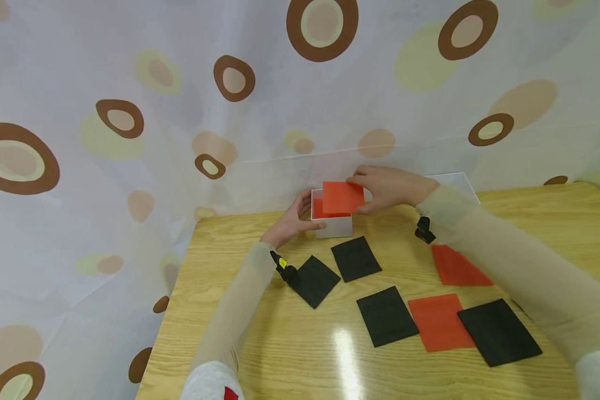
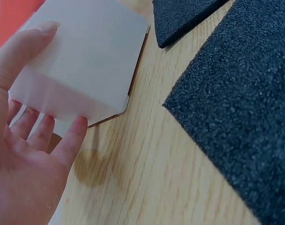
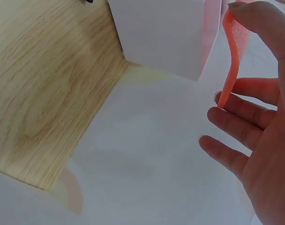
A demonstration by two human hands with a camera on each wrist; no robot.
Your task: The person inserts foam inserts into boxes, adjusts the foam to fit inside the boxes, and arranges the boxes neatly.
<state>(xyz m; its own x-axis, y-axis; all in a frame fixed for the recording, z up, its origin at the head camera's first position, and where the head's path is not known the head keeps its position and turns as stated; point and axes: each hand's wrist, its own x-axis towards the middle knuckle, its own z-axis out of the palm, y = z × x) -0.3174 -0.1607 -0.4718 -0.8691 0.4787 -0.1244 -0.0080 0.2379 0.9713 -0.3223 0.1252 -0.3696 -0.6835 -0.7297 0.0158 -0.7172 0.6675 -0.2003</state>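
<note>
Toward eleven o'clock on the wooden table [image 1: 280, 339], the white box [image 1: 334, 226] stood open at its top, close to the patterned backdrop [image 1: 265, 183]. The left hand [image 1: 291, 222] held the box from its nine o'clock side, with the thumb on the near wall and the fingertips against the side wall. The right hand [image 1: 392, 186], at the box's two o'clock, pinched one red square [image 1: 343, 194] between thumb and fingers above the opening.

Step in hand, as judged: transfer of the red square at the box mouth; whether it was bound in or out could not be determined. The next move appeared to call for a steady box and a square kept clear of the rim, so that no corner caught.

Held piece: bright red, flat and thin; the right wrist view showed a foam-like, grainy face and a slight bend. Further red material [image 1: 318, 210] lay inside the box. Black squares [image 1: 356, 259] and loose red squares [image 1: 440, 323] lay between three and seven o'clock from the box
</note>
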